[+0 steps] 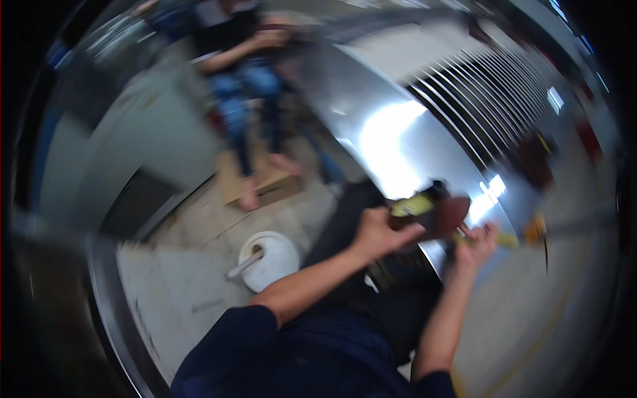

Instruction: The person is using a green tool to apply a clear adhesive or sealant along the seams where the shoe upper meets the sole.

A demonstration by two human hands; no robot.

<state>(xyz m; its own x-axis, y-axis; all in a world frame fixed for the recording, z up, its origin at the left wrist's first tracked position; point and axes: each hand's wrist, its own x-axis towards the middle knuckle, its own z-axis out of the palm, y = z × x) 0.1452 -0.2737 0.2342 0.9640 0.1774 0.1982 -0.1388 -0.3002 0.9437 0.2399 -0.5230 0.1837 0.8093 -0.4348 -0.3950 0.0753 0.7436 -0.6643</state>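
My left hand [381,235] is closed on a dark shoe [454,215] with a reddish-brown end and a yellow-green patch, held above my lap. My right hand [476,244] is just beside the shoe's reddish-brown end. Its fingers are closed around a thin yellow-green stick-like tool [507,239], whose kind is lost in the blur. I cannot tell whether the tool touches the shoe.
A shiny metal conveyor [371,99] with a row of curved bars [464,106] runs past on the right. On the floor at left stands a white bucket [282,259] with a handle sticking out. Across from me a person [245,79] sits, feet on a cardboard box [232,176].
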